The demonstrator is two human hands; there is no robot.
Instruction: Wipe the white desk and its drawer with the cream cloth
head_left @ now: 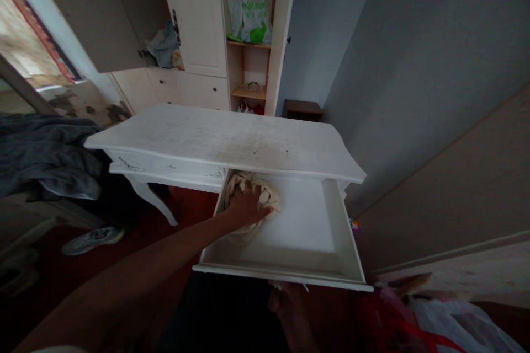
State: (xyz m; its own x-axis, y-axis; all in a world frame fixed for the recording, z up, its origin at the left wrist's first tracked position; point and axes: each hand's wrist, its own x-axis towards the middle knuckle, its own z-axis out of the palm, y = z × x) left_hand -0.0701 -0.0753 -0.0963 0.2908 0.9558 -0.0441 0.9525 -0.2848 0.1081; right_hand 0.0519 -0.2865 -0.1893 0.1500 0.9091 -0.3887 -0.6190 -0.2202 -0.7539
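My left hand [247,204] presses down on a bunched cream cloth [271,196], its fingers curled into the folds. The cloth lies against the left side of a pulled-out white drawer [306,215]. This drawer belongs to a white table [186,127] with a scuffed, dirt-marked top. Below the drawer's front edge, my right hand [285,300] is partly hidden and in shadow. Its fingers look curled near a small pale piece at the drawer front, and what they grip is unclear.
Behind the table stands a cream wardrobe [199,16] with plastic bags [252,11] on a shelf. Dark clothing [45,154] hangs at the left, above a grey shoe [93,240]. More plastic bags [464,325] lie at lower right, near the wall.
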